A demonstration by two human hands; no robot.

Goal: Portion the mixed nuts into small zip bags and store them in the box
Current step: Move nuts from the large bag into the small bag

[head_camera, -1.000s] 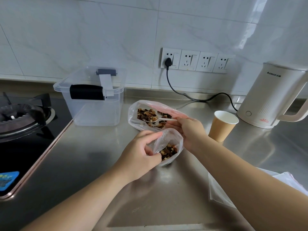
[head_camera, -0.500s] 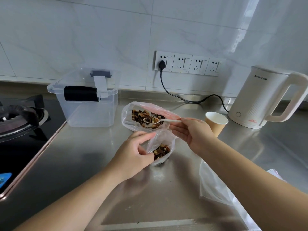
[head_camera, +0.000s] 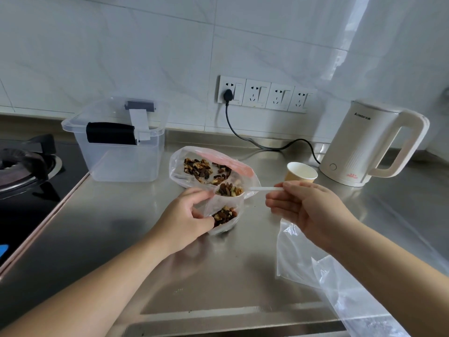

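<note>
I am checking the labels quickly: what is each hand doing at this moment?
Left hand: closed, pinching the small zip bag open at its rim.
Right hand: closed, holding the white plastic spoon, loaded with mixed nuts over the bag.

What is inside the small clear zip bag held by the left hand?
The small clear zip bag holds mixed nuts at its bottom. The left hand covers its left side, so anything there is hidden.
</note>
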